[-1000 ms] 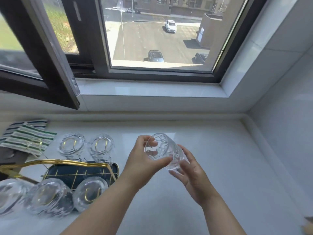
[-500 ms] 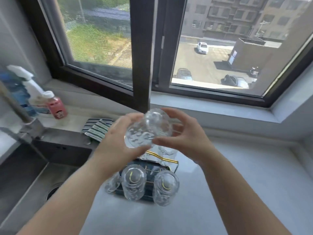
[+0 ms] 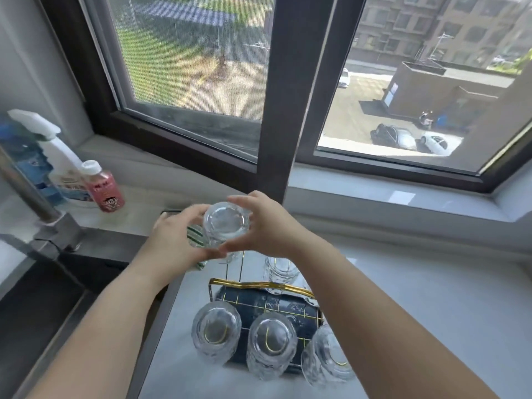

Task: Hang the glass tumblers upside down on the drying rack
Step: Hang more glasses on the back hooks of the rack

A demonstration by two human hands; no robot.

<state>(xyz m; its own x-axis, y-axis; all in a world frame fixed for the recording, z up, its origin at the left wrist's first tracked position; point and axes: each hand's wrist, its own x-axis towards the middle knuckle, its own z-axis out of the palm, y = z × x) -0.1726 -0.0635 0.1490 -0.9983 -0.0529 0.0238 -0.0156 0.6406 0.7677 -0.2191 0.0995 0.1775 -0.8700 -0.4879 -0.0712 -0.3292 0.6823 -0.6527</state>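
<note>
Hands, left (image 3: 175,240) and right (image 3: 266,228), now grip closed around a tumbler (image 3: 226,224) turned base-up since a second ago, mid-frame above the rack's (image 3: 259,285) far pegs, so it looks ready to lower beside four hung ones.

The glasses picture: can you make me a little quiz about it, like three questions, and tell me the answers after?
1. True or false: both hands hold one glass tumbler above the drying rack.
2. How many tumblers hang upside down along the near side of the rack?
3. Which sits left of the held glass: A) a pink bottle, B) a red kettle, C) a wooden bowl?

Key
1. True: the left hand and right hand grip it from either side.
2. Three, the middle one among them.
3. A, the pink bottle by the window.
</note>
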